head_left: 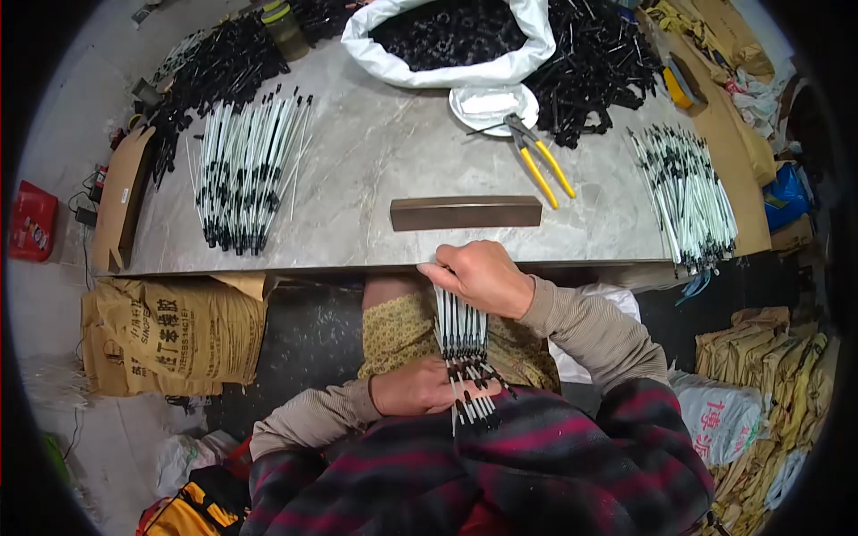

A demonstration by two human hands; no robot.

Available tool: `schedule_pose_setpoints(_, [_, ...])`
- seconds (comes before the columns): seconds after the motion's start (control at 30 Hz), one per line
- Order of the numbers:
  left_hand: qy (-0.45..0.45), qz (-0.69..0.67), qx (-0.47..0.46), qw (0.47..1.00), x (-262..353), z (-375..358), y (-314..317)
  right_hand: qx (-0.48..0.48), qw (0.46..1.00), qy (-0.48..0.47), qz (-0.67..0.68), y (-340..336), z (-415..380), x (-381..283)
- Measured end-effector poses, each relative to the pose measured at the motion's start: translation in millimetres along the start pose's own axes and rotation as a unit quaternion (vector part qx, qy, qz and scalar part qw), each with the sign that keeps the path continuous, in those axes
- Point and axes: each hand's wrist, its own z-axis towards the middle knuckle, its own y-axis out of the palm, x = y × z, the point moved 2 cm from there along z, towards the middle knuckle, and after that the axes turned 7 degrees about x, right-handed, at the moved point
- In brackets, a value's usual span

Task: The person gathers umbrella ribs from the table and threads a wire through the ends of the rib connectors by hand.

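While the right hand [483,277] clamps the top of a bundle of thin white rods [460,326] at the bench [375,161] edge, six o'clock, the left hand [416,386] pinches their black-tipped ends; light, springy, apt to splay, best held mid-bundle.

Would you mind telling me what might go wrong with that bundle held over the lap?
The bundle of white tubes hangs off the table edge, held only by the right hand at its top and the left hand at its black-tipped end; loose pieces could slip to the floor. The tips already splay unevenly, so the bundle may end up misaligned.
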Motion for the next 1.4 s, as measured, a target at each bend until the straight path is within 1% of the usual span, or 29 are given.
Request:
schedule_pose_setpoints(0.03, [0.007, 0.007, 0.005, 1.0, -1, 0, -1, 0.031, 0.999, -0.021, -0.005, -7, 6, -3])
schedule_pose_setpoints(0.07, [0.02, 0.045, 0.014, 0.999, -2, 3, -3, 0.041, 0.999, -0.026, -0.01, -16, 14, -6])
schedule_pose_setpoints(0.17, [-0.044, 0.124, -0.026, 0.991, -4, 2, -8, 0.043, 0.998, -0.05, -0.019, -23, 36, 0])
schedule_pose_setpoints(0.2, [-0.112, 0.055, -0.007, 0.992, -4, 10, -13, 0.034, 0.998, -0.047, -0.018, -23, 42, 5])
schedule_pose_setpoints(0.3, [-0.157, 0.016, 0.067, 0.985, -7, 40, -29, 0.013, 0.999, -0.033, -0.015, -29, 63, 18])
schedule_pose_setpoints(0.33, [-0.143, -0.03, 0.112, 0.983, -9, 51, -32, 0.018, 0.999, -0.045, -0.021, -30, 69, 24])
schedule_pose_setpoints(0.4, [-0.162, -0.092, 0.17, 0.968, -13, 66, -36, 0.026, 0.997, -0.066, -0.03, -31, 80, 36])
schedule_pose_setpoints(0.43, [-0.172, -0.124, 0.198, 0.957, -14, 72, -39, 0.021, 0.997, -0.061, -0.033, -32, 85, 40])
schedule_pose_setpoints(0.47, [-0.222, -0.13, 0.189, 0.948, -16, 77, -43, 0.016, 0.998, -0.055, -0.035, -34, 89, 45])
schedule_pose_setpoints(0.57, [-0.251, -0.208, 0.225, 0.918, -32, 86, -47, 0.007, 0.997, -0.043, -0.056, -31, 99, 61])
schedule_pose_setpoints(0.6, [-0.245, -0.229, 0.242, 0.911, -35, 90, -49, 0.004, 0.997, -0.041, -0.066, -29, 102, 67])
schedule_pose_setpoints(0.73, [-0.291, -0.305, 0.264, 0.868, -49, 99, -53, -0.012, 0.997, -0.063, -0.034, -14, 102, 90])
schedule_pose_setpoints(0.83, [-0.295, -0.307, 0.268, 0.864, -57, 99, -54, -0.026, 0.997, -0.049, -0.061, -18, 102, 90])
schedule_pose_setpoints(0.93, [-0.294, -0.313, 0.263, 0.864, -58, 99, -55, 0.013, 0.993, -0.088, -0.083, -36, 112, 97])
schedule_pose_setpoints(0.97, [-0.298, -0.316, 0.264, 0.861, -58, 99, -56, 0.044, 0.989, -0.076, -0.117, -46, 116, 100])
schedule_pose_setpoints(1.0, [-0.301, -0.32, 0.265, 0.859, -59, 98, -57, 0.074, 0.98, -0.095, -0.16, -59, 122, 106])
schedule_pose_setpoints(1.07, [-0.306, -0.327, 0.268, 0.853, -58, 99, -58, 0.126, 0.942, -0.102, -0.294, -73, 136, 125])
schedule_pose_setpoints(1.17, [-0.308, -0.336, 0.27, 0.848, -57, 99, -61, 0.141, 0.911, -0.14, -0.362, -87, 149, 137])
schedule_pose_setpoints(1.2, [-0.305, -0.337, 0.271, 0.848, -58, 100, -62, 0.15, 0.901, -0.156, -0.376, -86, 152, 141])
schedule_pose_setpoints(1.3, [-0.295, -0.344, 0.275, 0.848, -60, 99, -63, 0.132, 0.891, -0.156, -0.405, -80, 155, 152])
schedule_pose_setpoints(1.4, [-0.299, -0.358, 0.282, 0.839, -59, 99, -63, 0.155, 0.9, -0.166, -0.373, -83, 154, 153])
